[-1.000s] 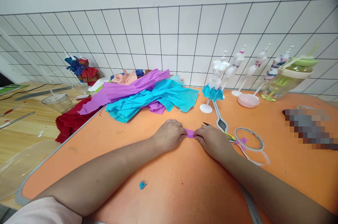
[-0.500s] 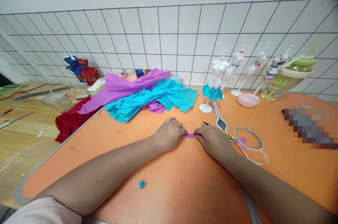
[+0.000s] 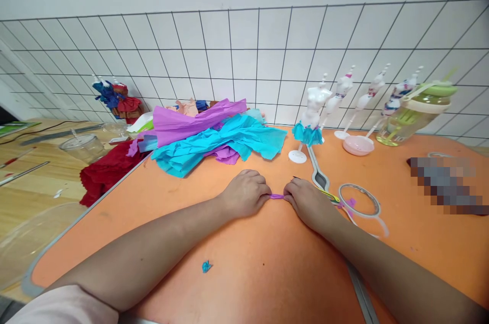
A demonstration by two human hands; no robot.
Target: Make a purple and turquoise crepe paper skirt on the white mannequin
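Purple, gathered into a thin cord: that's the strip [image 3: 277, 196] on my feed, strung between two sets of fingertips over the orange tabletop [image 3: 179, 278]. Left hand [image 3: 246, 194] pinches one end, right hand [image 3: 307, 199] pinches the other, thumbs and fingers clenched on both sides, with only a short length showing in the gap. From where I sit, I can't tell how much of it is tucked under those fingers.

And now my worry! Tug the hands apart too hard and something this slender could tear across its exposed middle. Slacken either pinch and I'd expect the gathers to unfurl.

Watch the right side, too: scissors [image 3: 331, 196] lie partly hidden behind that hand, a dark tip just peeking out past the knuckles. One careless swing of the wrist could knock them, or put skin against a blade. Just beyond lies the tape ring [image 3: 359, 199], near enough that the right forearm, swinging outward, could sweep it along.
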